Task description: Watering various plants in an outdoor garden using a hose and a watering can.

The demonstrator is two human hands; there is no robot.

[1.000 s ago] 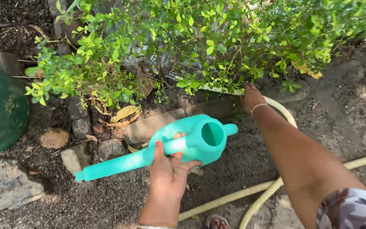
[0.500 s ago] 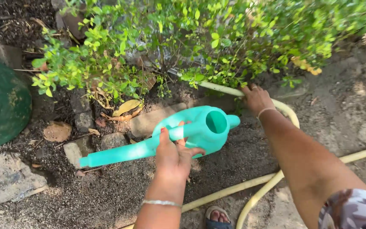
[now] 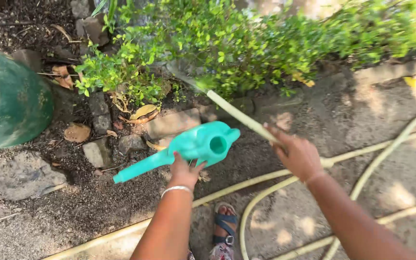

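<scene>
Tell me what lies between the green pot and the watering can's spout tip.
In the head view, between the green pot and the watering can spout tip lie dark soil, a dry brown leaf and a grey stone.

Both forearms are left bare, no sleeves being seen on them. A thin silver bangle is worn at the wrist of the left hand. A pale thin band is worn at the wrist of the right hand. A dark strapped sandal is worn on the one foot in view
</scene>
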